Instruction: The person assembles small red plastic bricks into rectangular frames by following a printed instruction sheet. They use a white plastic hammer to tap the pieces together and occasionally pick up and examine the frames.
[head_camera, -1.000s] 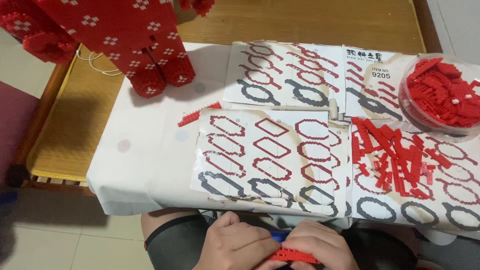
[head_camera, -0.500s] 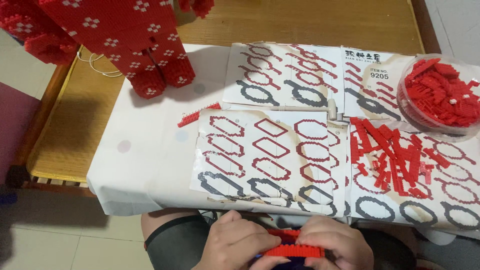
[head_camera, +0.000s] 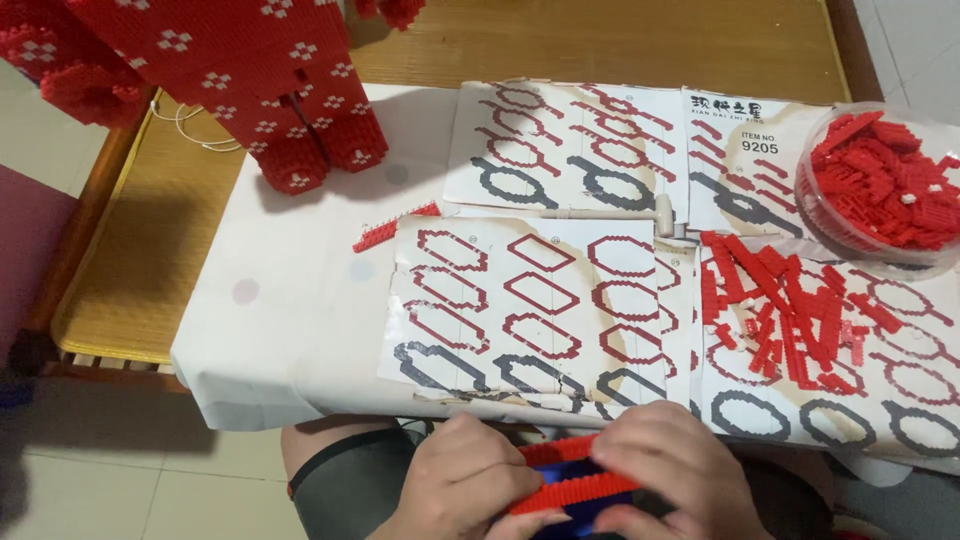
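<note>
White cloth covers the counter in front of you, with a wooden bench and woven mat showing beyond its far and left edges.

At the near edge, low over your lap, you hold two red brick strips stacked one above the other, with something blue just beneath them (only a sliver shows, so what it is cannot be told). Your left hand has its grip closed on the left ends of the strips, fingers curled over the top. Your right hand is closed on the right ends, fingers draped across the upper strip.

Just beyond your hands lie printed pattern sheets with red and dark outlined shapes, spread across the counter. To the right, a loose pile of red strips rests on the sheets. Farther right, at the far corner, a clear round tub holds more red pieces. A small pale hammer-shaped tool lies between the far and near sheets. One short red strip sits alone, left of the sheets. At the far left stands a large red brick model dotted with white marks.
</note>
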